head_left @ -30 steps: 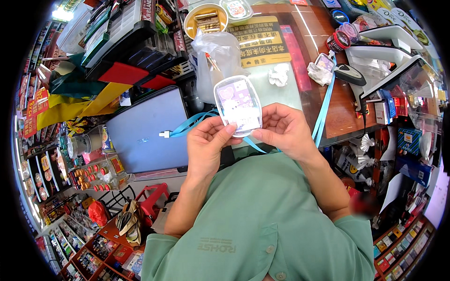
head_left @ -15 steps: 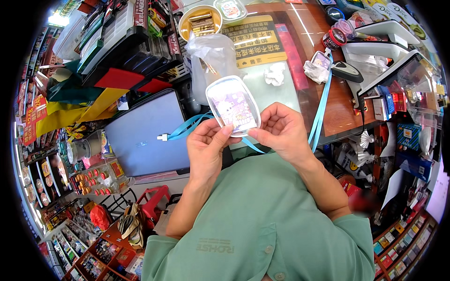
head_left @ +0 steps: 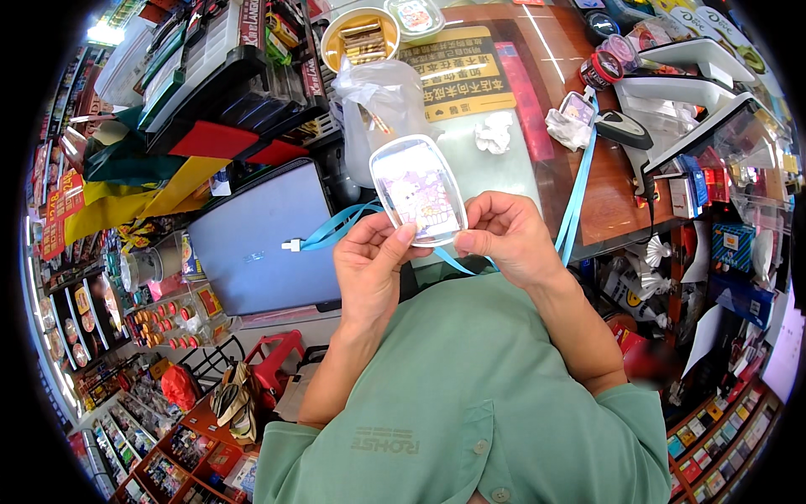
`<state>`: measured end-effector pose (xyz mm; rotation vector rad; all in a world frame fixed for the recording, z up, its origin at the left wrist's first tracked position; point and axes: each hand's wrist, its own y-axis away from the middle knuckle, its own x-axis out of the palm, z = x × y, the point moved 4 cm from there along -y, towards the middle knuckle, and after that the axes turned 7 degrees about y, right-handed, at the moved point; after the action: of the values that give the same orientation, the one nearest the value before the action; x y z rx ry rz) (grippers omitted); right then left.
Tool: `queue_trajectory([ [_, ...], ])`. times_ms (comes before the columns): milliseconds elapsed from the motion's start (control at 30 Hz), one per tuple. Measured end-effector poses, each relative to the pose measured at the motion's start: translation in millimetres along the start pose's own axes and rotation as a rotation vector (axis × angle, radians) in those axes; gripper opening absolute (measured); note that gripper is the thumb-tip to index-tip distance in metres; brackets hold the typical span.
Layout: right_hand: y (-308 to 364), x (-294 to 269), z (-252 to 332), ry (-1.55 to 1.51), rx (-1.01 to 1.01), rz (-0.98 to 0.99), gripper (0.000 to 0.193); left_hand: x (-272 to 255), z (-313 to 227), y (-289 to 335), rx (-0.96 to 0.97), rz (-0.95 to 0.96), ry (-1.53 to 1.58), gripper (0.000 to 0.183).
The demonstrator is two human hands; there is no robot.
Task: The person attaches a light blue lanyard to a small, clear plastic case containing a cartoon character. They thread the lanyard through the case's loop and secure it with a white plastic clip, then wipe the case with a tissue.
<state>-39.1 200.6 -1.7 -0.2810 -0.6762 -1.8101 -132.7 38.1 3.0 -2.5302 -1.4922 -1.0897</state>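
Above my lap I hold a rounded, clear-rimmed card holder (head_left: 417, 186) with a purple and white cartoon picture, tilted and catching the light. My left hand (head_left: 374, 260) pinches its lower left edge, thumb on the front face. At the lower right corner, my right hand (head_left: 514, 239) has its thumb and fingertips closed on the rim. A light blue lanyard (head_left: 336, 228) with a white clip end lies to the left, and a blue strap passes below the holder; my hands hide whether they join.
A closed blue laptop (head_left: 260, 239) lies left. Ahead are a clear plastic bag (head_left: 382, 105), a gold sign (head_left: 457, 71) and crumpled tissue (head_left: 494, 133). A second blue lanyard (head_left: 578, 197), a handheld scanner (head_left: 623, 130) and a screen stand right. Crowded shelves surround the counter.
My right hand has shifted slightly to the right at the holder's corner. The holder's tilt has changed a little, and its picture looks paler with glare. My left hand stays nearly still.
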Motion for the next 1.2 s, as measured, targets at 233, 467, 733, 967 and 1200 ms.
queue_trajectory([
  [233, -2, 5, -2, -0.147, -0.034, 0.052, 0.016, 2, 0, 0, 0.026, -0.003, 0.006, 0.02],
  [467, 3, 3, 1, 0.079, -0.118, -0.072, 0.017, 2, 0, 1, 0.067, -0.056, -0.067, 0.019],
  [733, 5, 6, 1, 0.255, -0.244, -0.195, 0.02, 4, -1, -1, 0.087, -0.061, -0.134, 0.019],
  [967, 9, 13, 5, 0.318, -0.269, -0.242, 0.025, 3, 1, -1, 0.091, -0.034, -0.13, 0.021],
  [1200, 9, 8, 3, 0.252, -0.248, -0.225, 0.022, 3, 1, -1, 0.081, -0.028, -0.113, 0.021],
])
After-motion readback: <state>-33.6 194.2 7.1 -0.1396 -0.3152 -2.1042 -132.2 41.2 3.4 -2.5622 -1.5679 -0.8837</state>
